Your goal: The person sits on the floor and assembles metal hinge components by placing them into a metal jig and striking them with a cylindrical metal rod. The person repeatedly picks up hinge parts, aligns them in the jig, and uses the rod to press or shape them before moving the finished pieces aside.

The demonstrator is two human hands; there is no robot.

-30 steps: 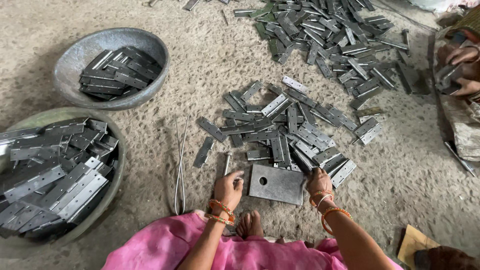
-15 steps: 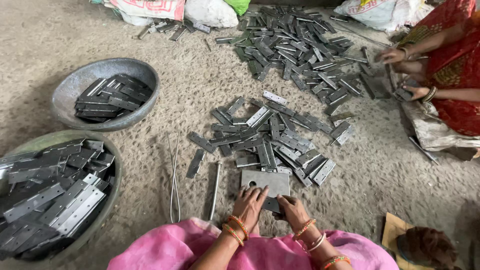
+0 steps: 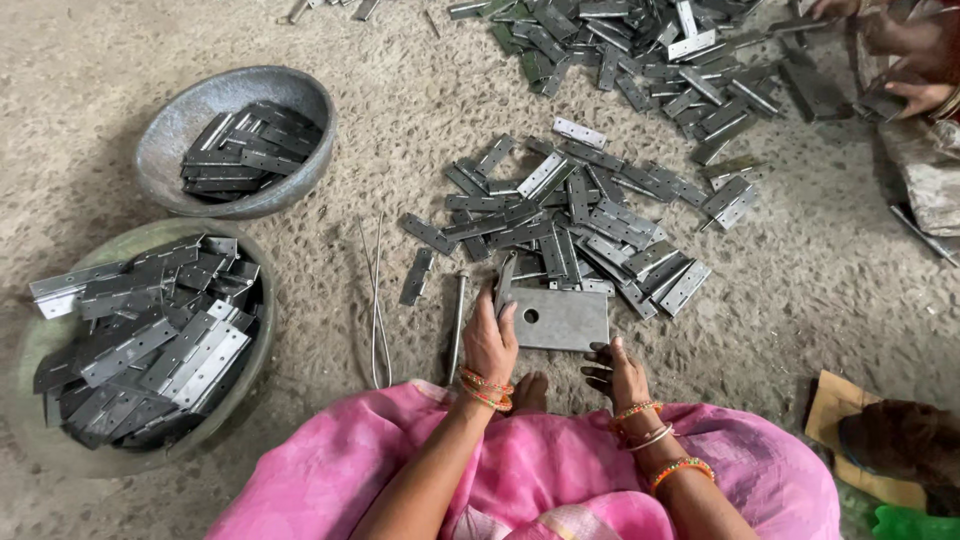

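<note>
A flat grey steel plate point(image 3: 565, 320) with a round hole lies on the sandy ground in front of my knees. My left hand point(image 3: 490, 340) is at the plate's left edge, its fingers closed round a grey hinge leaf point(image 3: 505, 278) that points away from me. My right hand point(image 3: 615, 372) rests with fingers spread just below the plate's near right corner and holds nothing. Beyond the plate lies a loose heap of grey hinge leaves point(image 3: 580, 215). My pink garment point(image 3: 520, 470) covers my lap.
A long steel pin point(image 3: 458, 315) and thin wires point(image 3: 376, 300) lie left of the plate. Two metal basins of hinges stand at the left, one far point(image 3: 170, 130) and one near point(image 3: 30, 340). A bigger hinge pile point(image 3: 640, 50) lies ahead, with another person's hands point(image 3: 905, 65) at the top right.
Both hands were at the plate's near edge. The left hand has moved to the plate's left side and now grips a hinge leaf; the right hand has drawn back off the plate.
</note>
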